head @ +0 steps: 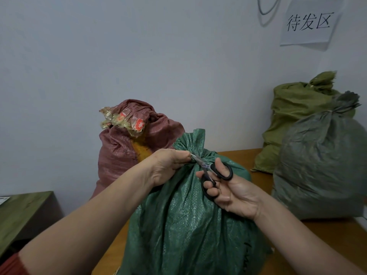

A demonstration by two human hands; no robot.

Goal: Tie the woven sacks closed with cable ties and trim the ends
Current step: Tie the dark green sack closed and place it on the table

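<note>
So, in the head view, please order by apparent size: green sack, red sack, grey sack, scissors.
Green sack, nearest the camera.
Grey sack and red sack: similar, red one partly hidden, so unranked.
Scissors, smallest.

A wooden table (337, 233) fills the lower right of the frame. A green woven sack (178, 225) stands on it at centre. At right sit a grey-green sack (321, 165) and, behind it, an olive sack (294, 108), touching.

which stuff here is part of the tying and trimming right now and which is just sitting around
In use: green sack, cable tie pinched by the left hand, scissors in the right hand.

Sitting around: red sack, top open; olive sack and grey sack, both closed at the neck; paper sign on the wall.
</note>
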